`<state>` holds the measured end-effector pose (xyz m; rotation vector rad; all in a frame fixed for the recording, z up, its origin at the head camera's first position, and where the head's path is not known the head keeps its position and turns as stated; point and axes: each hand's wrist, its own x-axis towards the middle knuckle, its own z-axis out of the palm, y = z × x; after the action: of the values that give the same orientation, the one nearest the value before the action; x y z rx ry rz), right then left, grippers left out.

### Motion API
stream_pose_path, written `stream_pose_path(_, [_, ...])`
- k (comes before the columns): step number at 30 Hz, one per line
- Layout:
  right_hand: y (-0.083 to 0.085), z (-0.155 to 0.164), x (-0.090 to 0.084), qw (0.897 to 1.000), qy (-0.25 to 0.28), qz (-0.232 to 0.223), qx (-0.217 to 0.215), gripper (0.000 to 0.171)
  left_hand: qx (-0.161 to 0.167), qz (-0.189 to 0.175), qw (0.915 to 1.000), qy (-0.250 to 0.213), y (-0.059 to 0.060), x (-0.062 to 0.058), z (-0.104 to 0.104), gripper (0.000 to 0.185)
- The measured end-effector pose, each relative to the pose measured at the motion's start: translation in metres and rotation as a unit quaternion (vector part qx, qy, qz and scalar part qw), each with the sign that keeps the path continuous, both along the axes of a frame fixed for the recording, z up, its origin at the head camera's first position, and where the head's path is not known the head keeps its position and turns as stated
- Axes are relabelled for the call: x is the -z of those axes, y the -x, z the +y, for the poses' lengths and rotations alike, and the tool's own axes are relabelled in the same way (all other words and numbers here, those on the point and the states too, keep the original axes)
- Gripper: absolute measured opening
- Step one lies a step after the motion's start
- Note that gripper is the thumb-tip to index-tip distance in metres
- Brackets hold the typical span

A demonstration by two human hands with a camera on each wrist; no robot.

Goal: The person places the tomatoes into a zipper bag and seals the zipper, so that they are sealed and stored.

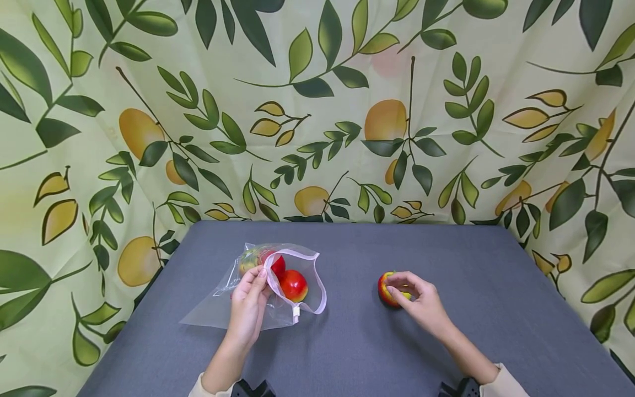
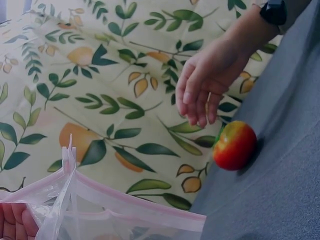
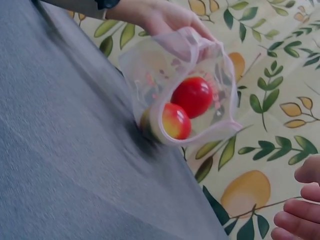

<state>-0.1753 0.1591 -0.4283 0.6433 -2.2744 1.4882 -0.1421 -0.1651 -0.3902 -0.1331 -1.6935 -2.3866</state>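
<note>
A clear plastic bag [image 1: 233, 300] with a pink zip rim lies on the grey table [image 1: 347, 347], its mouth open to the right. My left hand [image 1: 255, 281] pinches the rim and holds the mouth up. Inside lie a red fruit [image 1: 294, 285], a second red one [image 1: 278, 266] and a greenish one [image 1: 250, 258]; the right wrist view shows the bag [image 3: 150, 65] with two fruits [image 3: 192, 96] in it. Loose on the table lies a red-and-yellow fruit [image 1: 388, 291]. My right hand [image 1: 402, 286] hovers over that fruit [image 2: 235, 145], fingers [image 2: 197, 107] relaxed and just above it.
A backdrop cloth [image 1: 317, 110] printed with leaves and lemons hangs behind and on both sides of the table. The table's far edge [image 1: 347, 223] meets it. Bare grey cloth lies between the bag and the loose fruit.
</note>
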Motion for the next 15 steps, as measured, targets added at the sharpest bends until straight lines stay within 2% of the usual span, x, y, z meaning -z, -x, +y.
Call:
stream_pose_path(6, [0.005,0.010,0.001,1.000,-0.018,-0.001,0.025,0.019,0.003,0.008,0.9999,-0.005,0.000,0.000,0.001,0.012])
stream_pose_path(15, [0.010,0.019,0.002,0.999,-0.019,0.004,0.026,0.023,-0.002,0.000,1.0000,-0.003,-0.001,0.000,0.001,0.012])
